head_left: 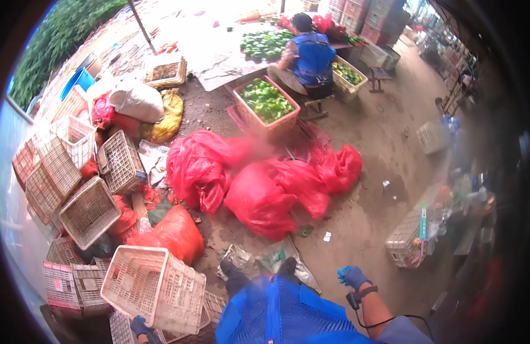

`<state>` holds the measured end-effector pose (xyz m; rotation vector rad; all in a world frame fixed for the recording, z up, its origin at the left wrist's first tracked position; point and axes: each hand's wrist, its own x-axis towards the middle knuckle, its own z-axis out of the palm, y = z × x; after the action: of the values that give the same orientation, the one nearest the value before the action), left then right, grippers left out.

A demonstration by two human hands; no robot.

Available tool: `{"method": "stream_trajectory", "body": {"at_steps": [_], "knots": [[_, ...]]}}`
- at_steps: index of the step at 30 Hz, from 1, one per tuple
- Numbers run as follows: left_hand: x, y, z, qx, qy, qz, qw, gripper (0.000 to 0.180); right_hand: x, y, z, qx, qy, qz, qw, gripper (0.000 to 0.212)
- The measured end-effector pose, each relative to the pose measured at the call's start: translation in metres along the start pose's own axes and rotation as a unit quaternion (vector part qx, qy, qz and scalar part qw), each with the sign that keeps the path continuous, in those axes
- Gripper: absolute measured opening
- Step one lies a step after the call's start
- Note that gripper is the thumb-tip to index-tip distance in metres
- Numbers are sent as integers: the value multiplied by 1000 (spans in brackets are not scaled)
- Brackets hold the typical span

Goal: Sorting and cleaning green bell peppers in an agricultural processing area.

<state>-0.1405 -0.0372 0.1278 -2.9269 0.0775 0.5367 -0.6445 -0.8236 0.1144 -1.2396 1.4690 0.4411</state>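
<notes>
My left hand [140, 328], in a blue glove, is closed at the lower corner of an empty pale plastic crate [184, 289]. The crate tilts over other crates at my left, its open side turned to the left and partly up. Its body hides some of the crates below. Out to the right, over the bare floor, my gloved right hand [353, 277] has its fingers curled in, with nothing visible in them. A dark band with a cable sits on that wrist.
Stacked crates [90, 212] crowd the left side. Red mesh sacks [262, 198] lie ahead, an orange sack [176, 234] nearer. Beyond, a seated person [313, 57] is beside a crate of green vegetables [266, 102]. A low crate [405, 243] with plastic bottles stands right.
</notes>
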Motion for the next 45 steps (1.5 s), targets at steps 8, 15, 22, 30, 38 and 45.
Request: {"method": "stream_trajectory", "body": {"at_steps": [8, 15, 22, 30, 38, 45], "knots": [[36, 129, -16, -361, -92, -130, 919, 28, 3, 133, -85, 231, 66, 74, 968, 25], [48, 248, -49, -588, -151, -374, 701, 53, -32, 184, -111, 282, 108, 125, 945, 25], [29, 302, -80, -474, -74, -221, 849, 40, 1, 191, -159, 322, 78, 134, 934, 24], [15, 413, -104, 137, -99, 17, 986, 26, 56, 142, -302, 273, 43, 144, 950, 23], [36, 633, -90, -240, -148, -22, 959, 18, 76, 162, -430, 473, 30, 125, 872, 17], [-65, 905, -102, 135, -64, 207, 967, 13, 105, 206, -525, 379, 91, 148, 909, 19]]}}
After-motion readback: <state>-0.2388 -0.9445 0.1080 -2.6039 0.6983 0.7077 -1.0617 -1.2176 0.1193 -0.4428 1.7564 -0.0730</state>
